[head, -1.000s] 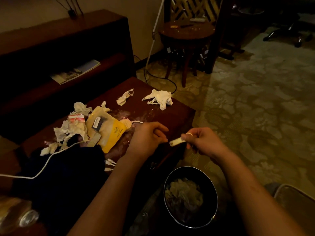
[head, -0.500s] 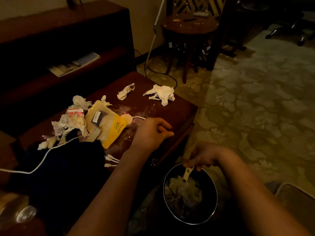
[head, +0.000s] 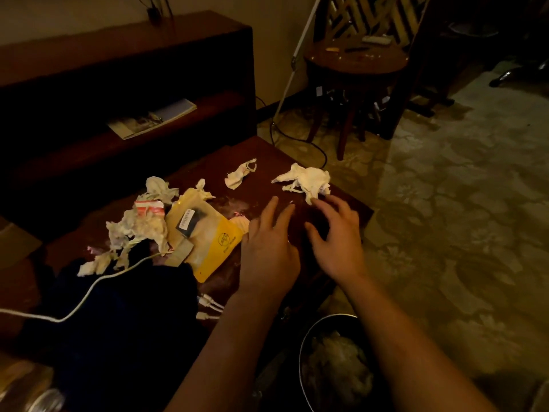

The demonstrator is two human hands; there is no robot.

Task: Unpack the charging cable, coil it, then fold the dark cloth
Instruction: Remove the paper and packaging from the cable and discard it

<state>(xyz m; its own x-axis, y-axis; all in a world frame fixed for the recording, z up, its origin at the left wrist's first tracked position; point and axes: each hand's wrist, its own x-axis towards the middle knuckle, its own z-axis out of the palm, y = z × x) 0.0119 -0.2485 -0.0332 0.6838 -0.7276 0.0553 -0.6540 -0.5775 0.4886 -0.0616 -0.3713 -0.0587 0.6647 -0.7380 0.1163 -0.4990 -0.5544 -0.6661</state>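
Both the left hand [head: 269, 248] and right hand [head: 337, 237] hover with fingers spread, holding nothing, just right of the yellow pouch [head: 208, 239], so a careless sweep could knock the white cable [head: 89, 295], lying across the dark cloth [head: 118, 322] left of the pouch, off the table [head: 267, 162].

White cable [head: 89, 295] across dark cloth [head: 124, 322]

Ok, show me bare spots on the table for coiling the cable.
Bare wood lies between the yellow pouch, the small tissue scrap and the left hand, and along the table's far edge. The left side is crowded: crumpled tissues, the cable and the dark cloth.
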